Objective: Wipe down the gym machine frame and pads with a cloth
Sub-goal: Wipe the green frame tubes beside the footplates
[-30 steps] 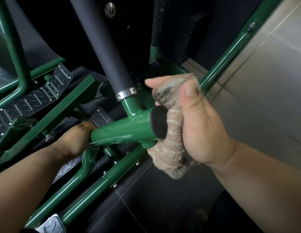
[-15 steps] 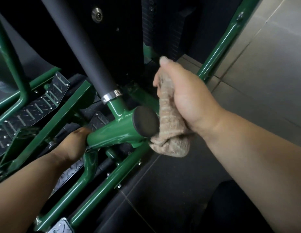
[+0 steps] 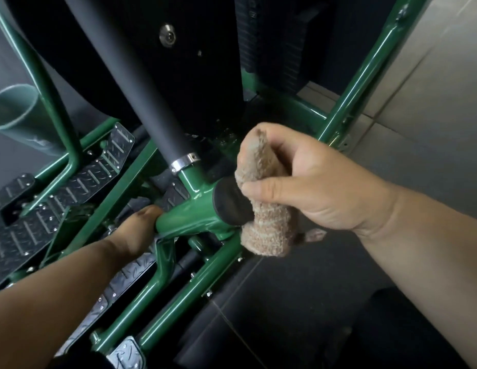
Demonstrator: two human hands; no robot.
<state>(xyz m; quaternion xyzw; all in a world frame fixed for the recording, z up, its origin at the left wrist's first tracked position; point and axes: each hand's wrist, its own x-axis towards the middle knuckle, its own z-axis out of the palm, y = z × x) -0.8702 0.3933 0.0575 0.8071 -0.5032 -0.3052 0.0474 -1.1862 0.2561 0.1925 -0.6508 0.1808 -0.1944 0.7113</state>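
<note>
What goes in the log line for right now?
right hand grips fuzzy tan cloth | cloth on black end cap | left hand holds green tube

The cloth is held in the right hand against the cap at the tube's right end. The tube's left end is gripped by the left hand. A padded bar rises from the tube, with tread plates lying left.

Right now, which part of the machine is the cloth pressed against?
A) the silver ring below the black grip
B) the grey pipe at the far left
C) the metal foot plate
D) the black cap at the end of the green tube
D: the right hand holds the cloth directly against the black cap closing the green tube.
</note>
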